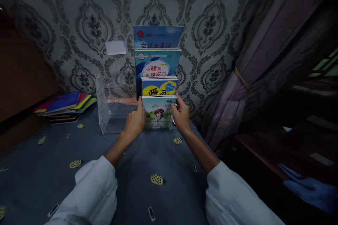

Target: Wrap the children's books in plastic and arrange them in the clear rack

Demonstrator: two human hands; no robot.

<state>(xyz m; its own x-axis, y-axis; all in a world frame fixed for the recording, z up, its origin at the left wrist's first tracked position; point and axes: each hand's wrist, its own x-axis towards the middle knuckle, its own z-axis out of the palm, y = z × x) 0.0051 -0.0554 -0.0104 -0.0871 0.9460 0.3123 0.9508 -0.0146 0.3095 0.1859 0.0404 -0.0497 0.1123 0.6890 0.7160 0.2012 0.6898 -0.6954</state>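
Upright in the front tier of a clear acrylic rack (103,112) stands a light green-blue book (157,114) with a drawn figure on its cover. At its right edge my right hand (181,112) grips it, thumb in front and fingers behind. My left hand (135,121) is closed against the left edge, its index finger stretched up along the side. Behind rise a blue-and-yellow book (158,88), a teal book (158,59) and, tallest at the back, a blue book (158,35). The lower part of the front book sits behind the rack's clear lip.
Colourful books (66,103) lie in a loose stack at the left. A white card (115,47) is on the patterned wall (208,38). The tablecloth (137,190) is dark blue with pineapples. A tied curtain (227,105) hangs at the right, near a blue cloth-like item (311,190).
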